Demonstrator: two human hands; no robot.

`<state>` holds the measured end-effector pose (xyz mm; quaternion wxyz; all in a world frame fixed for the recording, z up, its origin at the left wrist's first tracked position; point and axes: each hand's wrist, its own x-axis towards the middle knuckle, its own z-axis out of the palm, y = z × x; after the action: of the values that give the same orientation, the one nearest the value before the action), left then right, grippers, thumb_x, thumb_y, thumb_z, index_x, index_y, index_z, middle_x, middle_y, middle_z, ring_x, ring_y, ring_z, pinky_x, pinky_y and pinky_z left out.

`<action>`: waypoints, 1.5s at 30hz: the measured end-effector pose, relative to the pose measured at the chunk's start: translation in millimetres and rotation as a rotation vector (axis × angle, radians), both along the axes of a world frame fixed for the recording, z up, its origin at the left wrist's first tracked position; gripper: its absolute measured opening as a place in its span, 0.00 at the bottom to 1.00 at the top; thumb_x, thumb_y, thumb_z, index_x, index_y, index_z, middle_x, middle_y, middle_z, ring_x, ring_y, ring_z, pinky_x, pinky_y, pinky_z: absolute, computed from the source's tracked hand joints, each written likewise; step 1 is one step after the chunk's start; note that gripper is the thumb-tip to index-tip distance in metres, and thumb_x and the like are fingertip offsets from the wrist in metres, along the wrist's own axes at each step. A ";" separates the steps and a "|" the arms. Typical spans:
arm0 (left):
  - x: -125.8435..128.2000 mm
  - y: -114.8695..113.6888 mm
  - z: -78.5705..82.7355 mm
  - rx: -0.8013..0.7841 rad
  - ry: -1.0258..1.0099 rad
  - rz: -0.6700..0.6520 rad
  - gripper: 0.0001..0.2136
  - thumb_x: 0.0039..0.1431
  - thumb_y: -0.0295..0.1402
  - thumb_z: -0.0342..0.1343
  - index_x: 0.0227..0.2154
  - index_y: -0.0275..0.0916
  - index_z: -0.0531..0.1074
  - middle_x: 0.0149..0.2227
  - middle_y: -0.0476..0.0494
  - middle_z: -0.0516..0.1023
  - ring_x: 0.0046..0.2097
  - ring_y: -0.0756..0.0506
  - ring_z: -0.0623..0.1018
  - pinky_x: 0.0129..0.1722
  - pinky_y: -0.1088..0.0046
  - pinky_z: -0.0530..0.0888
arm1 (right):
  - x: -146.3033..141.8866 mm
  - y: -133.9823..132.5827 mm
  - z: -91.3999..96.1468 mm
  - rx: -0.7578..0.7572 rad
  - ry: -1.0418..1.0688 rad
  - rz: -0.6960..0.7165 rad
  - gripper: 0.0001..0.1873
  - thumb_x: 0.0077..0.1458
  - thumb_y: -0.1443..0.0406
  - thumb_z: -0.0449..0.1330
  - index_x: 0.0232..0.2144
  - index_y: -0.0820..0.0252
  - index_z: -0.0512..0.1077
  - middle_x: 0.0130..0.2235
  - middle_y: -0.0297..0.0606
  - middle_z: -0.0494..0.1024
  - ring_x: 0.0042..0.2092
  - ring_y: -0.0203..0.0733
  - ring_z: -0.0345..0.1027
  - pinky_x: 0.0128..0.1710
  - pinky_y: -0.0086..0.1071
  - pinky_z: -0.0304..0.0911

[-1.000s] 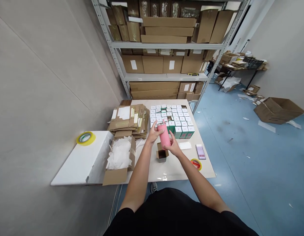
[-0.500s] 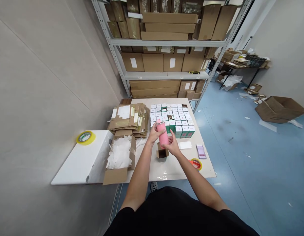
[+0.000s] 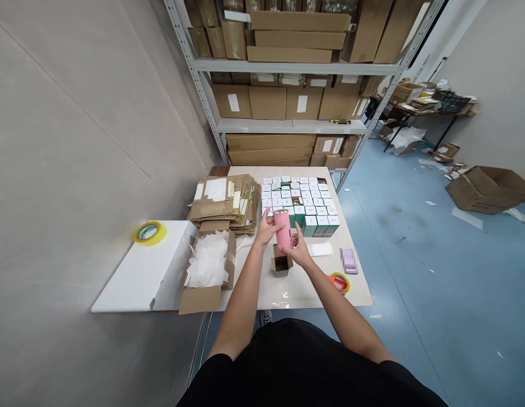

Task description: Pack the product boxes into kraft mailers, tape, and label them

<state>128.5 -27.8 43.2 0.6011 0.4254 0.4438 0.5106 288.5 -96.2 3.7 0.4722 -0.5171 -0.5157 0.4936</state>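
Holding up the pink tumbler (image 3: 283,233) with both hands is as far as things stand here. It is unboxed, with no wrapping visible around it, and the small brown-lined carton (image 3: 281,273) stands with its flaps open at the tumbler's 6 o'clock. Judging by that, the tumbler's handling is midway: it is up in the hands, while the carton is unclosed. Whether the carton's shadowed bottom holds anything cannot be made out. Towards 1 o'clock, white-topped boxes (image 3: 321,210) stand in close rows; most look closed, though a couple show brown openings.

The tumbler sits squarely between the two grips, off the worktop (image 3: 302,291) and nearly upright. The left grip (image 3: 266,230) is wrapped on it at 9 o'clock, high on the body, its thumb lying across the front. The right grip (image 3: 300,249) clasps it from 4 o'clock, lower down, thumb near the base and fingers curled along the side. Both touch the tumbler. Its base overlaps the carton's far flap in this view, so how much height separates them cannot be told.

Beyond the right grip, a white slip (image 3: 321,249) lies at 3 o'clock and a yellow tape roll (image 3: 346,286) at 4 o'clock. From the left grip, a larger carton (image 3: 201,299) with white packing paper (image 3: 207,260) sits at 8 o'clock.
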 end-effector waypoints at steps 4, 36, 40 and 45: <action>-0.6 -1.3 -4.9 -0.005 -0.030 -0.049 0.59 0.47 0.40 0.76 0.75 0.46 0.43 0.54 0.35 0.78 0.49 0.42 0.80 0.54 0.58 0.76 | -0.7 0.0 -2.2 -0.015 0.029 0.037 0.65 0.42 0.60 0.73 0.75 0.45 0.43 0.46 0.36 0.75 0.42 0.45 0.75 0.48 0.43 0.73; 1.5 -67.3 -82.5 0.066 0.425 0.121 0.26 0.43 0.28 0.70 0.49 0.40 0.76 0.50 0.40 0.79 0.51 0.42 0.80 0.57 0.58 0.75 | 15.5 -34.1 -133.6 -0.650 -0.050 -0.157 0.11 0.49 0.58 0.66 0.30 0.59 0.72 0.32 0.37 0.79 0.32 0.39 0.74 0.29 0.28 0.68; 0.7 -76.3 -95.5 0.167 0.469 0.149 0.24 0.45 0.28 0.69 0.48 0.41 0.76 0.54 0.39 0.74 0.52 0.42 0.78 0.56 0.61 0.76 | 5.9 -36.8 -135.4 -0.670 0.015 -0.199 0.14 0.50 0.60 0.68 0.24 0.57 0.66 0.26 0.36 0.75 0.29 0.38 0.74 0.27 0.27 0.67; 0.0 -84.2 -101.9 0.224 0.561 0.105 0.23 0.47 0.29 0.69 0.48 0.41 0.75 0.49 0.41 0.74 0.50 0.43 0.78 0.54 0.64 0.76 | 3.5 -37.2 -134.9 -0.671 0.032 -0.215 0.12 0.53 0.63 0.66 0.24 0.57 0.65 0.25 0.33 0.73 0.28 0.38 0.74 0.28 0.28 0.69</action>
<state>128.5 -112.0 -58.7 0.3771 0.5900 0.5549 0.4492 292.0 -133.4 -131.2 0.3335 -0.6871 -0.2598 0.5909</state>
